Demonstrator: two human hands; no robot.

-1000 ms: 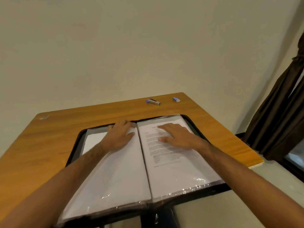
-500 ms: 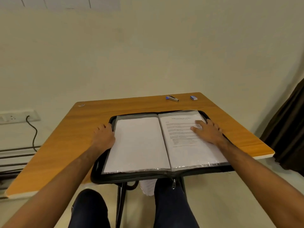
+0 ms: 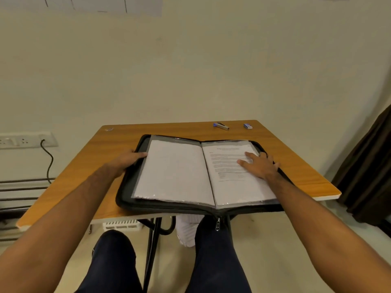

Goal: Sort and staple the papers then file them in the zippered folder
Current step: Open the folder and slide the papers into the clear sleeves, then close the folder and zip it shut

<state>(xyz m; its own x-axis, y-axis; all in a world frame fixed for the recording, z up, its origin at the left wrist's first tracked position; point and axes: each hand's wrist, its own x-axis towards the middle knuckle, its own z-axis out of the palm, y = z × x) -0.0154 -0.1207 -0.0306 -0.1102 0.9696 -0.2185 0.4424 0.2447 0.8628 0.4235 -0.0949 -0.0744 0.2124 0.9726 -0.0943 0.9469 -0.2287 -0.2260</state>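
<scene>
- zippered folder (image 3: 129, 199) lies open flat on the wooden table (image 3: 80, 176), centre of frame, its near edge hanging just past the table's front edge
- zip pull (image 3: 218, 225) dangles from the folder's near edge at 6 o'clock, over the person's knees
- inside: clear sleeves with paper in them. left page (image 3: 173, 172) looks blank white; right page (image 3: 230, 187) has printed text with a heading at its top
- left hand (image 3: 124, 161) sits at the folder's 9 o'clock edge, thumb laid over the rim onto the sleeve border, fingers tucked under or behind the edge; looks like a pinch on the folder's side, but the fingers are hidden so cannot tell for sure
- right hand (image 3: 260, 166) rests palm down on the printed page toward 3 o'clock, fingers straight and spread, pressing flat on the sleeve, outer fingers reaching the zip rim
- stapler (image 3: 221, 126), blue and metal, lies on the table at 12 o'clock beyond the folder, well apart from both hands
- small blue and white box (image 3: 247, 126) lies just right of the stapler, near the far edge, apart from it
- tiny pale scrap (image 3: 109, 129) at the table's far left corner, 11 o'clock; too small to tell what
- wall socket strip (image 3: 25, 140) with a black cable (image 3: 49, 161) at 9 o'clock off the table; dark curtain (image 3: 368, 166) at 3 o'clock
</scene>
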